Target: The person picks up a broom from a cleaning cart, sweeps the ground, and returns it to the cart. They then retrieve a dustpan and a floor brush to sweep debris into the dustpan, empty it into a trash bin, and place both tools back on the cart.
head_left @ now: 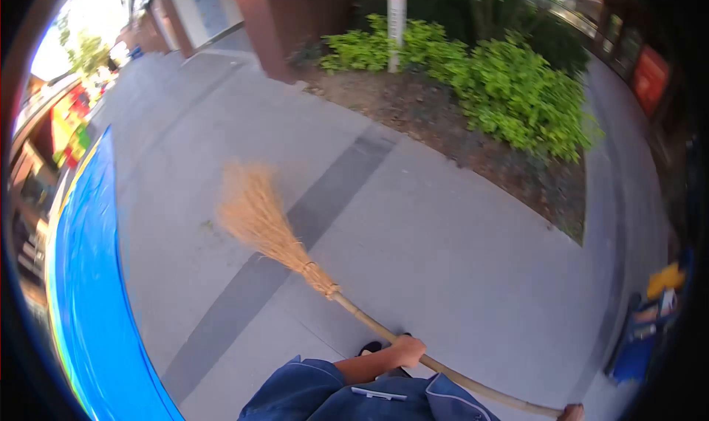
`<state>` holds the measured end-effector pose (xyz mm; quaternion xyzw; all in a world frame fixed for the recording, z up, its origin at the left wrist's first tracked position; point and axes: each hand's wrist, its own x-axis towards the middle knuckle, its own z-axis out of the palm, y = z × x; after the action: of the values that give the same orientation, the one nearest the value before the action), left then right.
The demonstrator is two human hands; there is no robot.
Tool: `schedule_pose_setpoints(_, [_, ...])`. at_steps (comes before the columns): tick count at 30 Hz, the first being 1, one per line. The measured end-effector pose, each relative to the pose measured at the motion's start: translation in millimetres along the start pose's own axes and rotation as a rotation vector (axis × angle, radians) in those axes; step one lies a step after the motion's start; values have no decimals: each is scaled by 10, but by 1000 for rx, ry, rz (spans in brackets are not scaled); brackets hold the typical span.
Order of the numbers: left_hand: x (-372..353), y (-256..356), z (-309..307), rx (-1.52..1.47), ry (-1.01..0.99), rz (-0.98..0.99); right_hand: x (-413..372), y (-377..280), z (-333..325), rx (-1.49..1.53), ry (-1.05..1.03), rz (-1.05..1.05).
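Observation:
A straw broom [262,225] with a long wooden handle reaches from the lower right to the middle of the head view. Its bristle end points up and left over the grey pavement, and the tips are blurred. My left hand [408,351] is wrapped round the handle in front of my body. Farther along, at the handle's end, my right hand [572,412] grips it, partly cut off by the frame's lower edge. Small greenish bits [212,229] lie on the ground just left of the bristles.
A blue plastic sheet or panel [92,273] stands along the left. Green shrubs [509,89] grow in a soil bed [413,111] ahead, with a white post [396,33] among them. A brown column [267,26] rises behind. A blue cart-like object [636,347] is at right.

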<state>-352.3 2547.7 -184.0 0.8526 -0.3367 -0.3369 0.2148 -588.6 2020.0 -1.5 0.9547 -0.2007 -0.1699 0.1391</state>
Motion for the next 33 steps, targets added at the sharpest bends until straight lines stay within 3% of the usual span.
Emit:
schedule_pose_setpoints(1, [-43,-36,-13,40,-16,12,-312,-140,98,4,76,54])
schedule_pose_setpoints(2, [-32,-93,-20,87,-136,-41,-546,-515,-247,-58,-87,101])
schedule_pose_setpoints(5, [55,-420,163,304,-396,-91,-1012,-1087,-770,-28,-299,69])
schedule_pose_setpoints(8, [78,-515,265,399,-514,-127,-1316,-1098,-729,75,-284,122])
schedule_pose_setpoints(12, [314,49,566,527,-519,-117,-1631,-402,57,182,-230,246])
schedule_pose_setpoints(18, [1046,1596,912,517,-425,-23,-1992,1031,1028,261,-108,382])
schedule_pose_setpoints(23, [1774,2898,1169,600,-362,144,-2165,2351,970,257,-49,485])
schedule_pose_setpoints(26, [2243,3583,1273,599,-296,236,-2109,3051,577,232,-15,549])
schedule_pose_setpoints(28, [2583,4078,1332,569,-253,244,-2002,3428,309,126,193,631])
schedule_pose_setpoints(30, [2934,4588,1376,489,-197,207,-1861,3767,95,99,667,730])
schedule_pose_setpoints(31, [3169,4788,1402,493,-204,211,-1809,3957,67,100,662,737])
schedule_pose_setpoints(33, [3681,5083,1503,300,-123,191,-1737,4307,79,234,914,912])
